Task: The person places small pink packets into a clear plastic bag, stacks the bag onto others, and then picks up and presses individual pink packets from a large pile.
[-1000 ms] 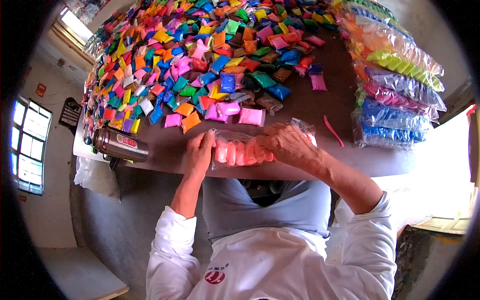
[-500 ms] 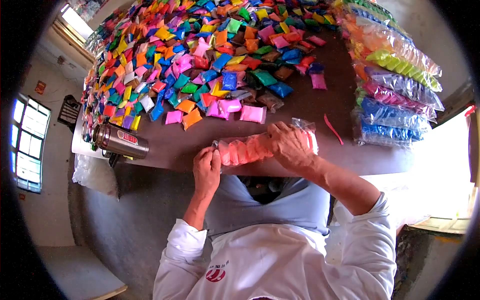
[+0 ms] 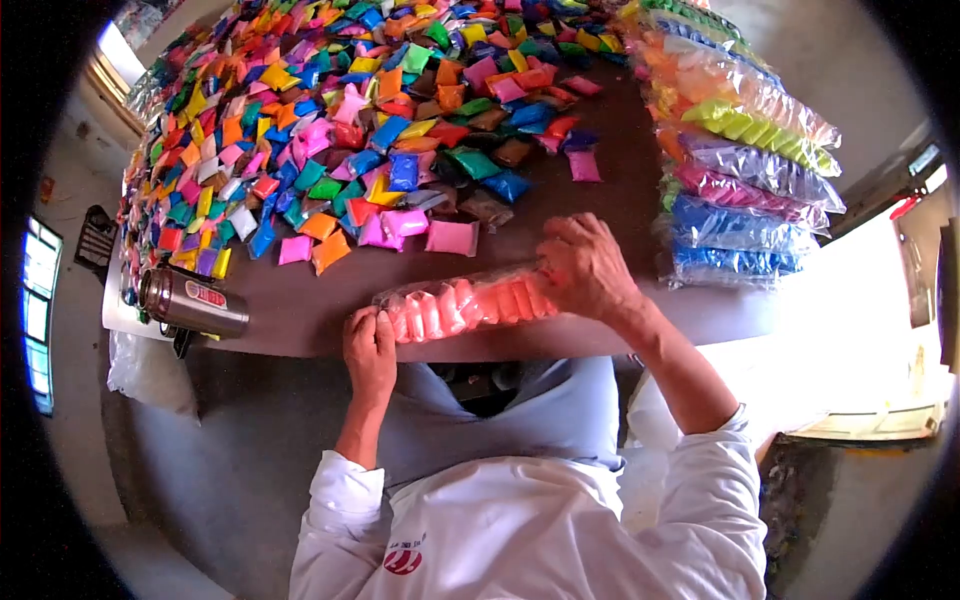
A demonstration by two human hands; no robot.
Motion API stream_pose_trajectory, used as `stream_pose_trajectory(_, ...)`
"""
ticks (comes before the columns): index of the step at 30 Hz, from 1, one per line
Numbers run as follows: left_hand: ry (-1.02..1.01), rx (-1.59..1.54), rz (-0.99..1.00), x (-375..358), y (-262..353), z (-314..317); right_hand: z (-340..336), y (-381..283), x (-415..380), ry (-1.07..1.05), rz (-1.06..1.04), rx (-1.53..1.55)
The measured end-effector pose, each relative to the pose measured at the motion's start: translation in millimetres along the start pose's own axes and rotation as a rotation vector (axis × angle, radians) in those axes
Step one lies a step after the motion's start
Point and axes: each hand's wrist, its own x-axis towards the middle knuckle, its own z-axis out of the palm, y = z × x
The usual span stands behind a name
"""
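Note:
A clear bag of salmon-pink packets [image 3: 455, 308] lies lengthwise near the front edge of the brown table [image 3: 290, 310]. My left hand [image 3: 371, 343] pinches the bag's left end between thumb and fingers. At the other end, my right hand [image 3: 588, 268] has its fingers bent down over the bag and hides that end. Just beyond the bag are loose small packets, among them a pink one [image 3: 452, 238] and an orange one [image 3: 331, 253].
A big heap of multicoloured packets [image 3: 330, 130] spreads over the back and left. Filled clear bags [image 3: 745, 215] are stacked at the right. A steel flask [image 3: 195, 302] lies at the left edge, above a hanging plastic bag [image 3: 150, 375].
The whole view has shifted, so the table things appear further left. My right hand now sits at the bag's right end, which showed beyond it before. The thin red strip is no longer visible.

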Motion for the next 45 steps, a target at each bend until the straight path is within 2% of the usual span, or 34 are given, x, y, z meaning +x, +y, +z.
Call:
stream_pose_trajectory(2,0.022,-0.019,-0.006,-1.1,-0.6,0.9,-12.1,16.3,0.1,-0.03,-0.002,-0.046)
stream_pose_trajectory(4,0.032,-0.023,0.01,-1.7,-2.8,2.5,-18.4,24.1,0.5,-0.201,0.091,0.124)
stream_pose_trajectory(8,0.013,-0.045,-0.022,-3.0,-4.2,3.1,-21.7,31.9,0.9,-0.31,0.176,0.201)
stream_pose_trajectory(11,-0.004,-0.04,-0.035,-1.9,-1.9,2.6,-21.4,29.3,2.8,-0.319,0.297,0.28)
stream_pose_trajectory(14,0.017,-0.032,-0.036,-3.9,-6.0,4.0,-9.0,37.6,1.9,-0.199,0.318,0.421)
stream_pose_trajectory(18,0.013,-0.02,-0.001,-1.9,-2.2,1.6,2.6,43.3,1.7,-0.151,0.296,0.485)
stream_pose_trajectory(22,0.019,-0.037,-0.001,-2.6,-2.6,2.7,4.2,46.3,2.5,-0.193,0.463,0.576)
stream_pose_trajectory(26,0.03,-0.01,0.022,-2.2,-5.1,3.7,7.5,61.4,-2.9,-0.122,0.602,0.607)
stream_pose_trajectory(30,0.032,-0.015,0.018,-2.2,-1.8,3.3,6.3,65.3,-12.3,-0.136,0.578,0.611)
stream_pose_trajectory(32,0.044,-0.012,0.031,-1.9,-0.7,2.9,11.1,60.9,-14.7,-0.134,0.433,0.664)
stream_pose_trajectory(36,0.017,-0.001,0.034,-0.2,-3.2,1.7,12.4,54.3,-3.4,-0.102,0.337,0.598)
stream_pose_trajectory(38,0.001,0.007,0.036,0.0,-2.0,0.0,2.6,47.6,5.9,-0.284,0.437,0.474)
stream_pose_trajectory(41,0.011,0.036,0.018,-0.1,2.4,-0.6,5.1,52.1,9.6,-0.335,0.366,0.411)
stream_pose_trajectory(45,0.006,0.03,0.006,-0.5,1.6,-0.4,5.9,55.7,2.4,-0.228,0.246,0.404)
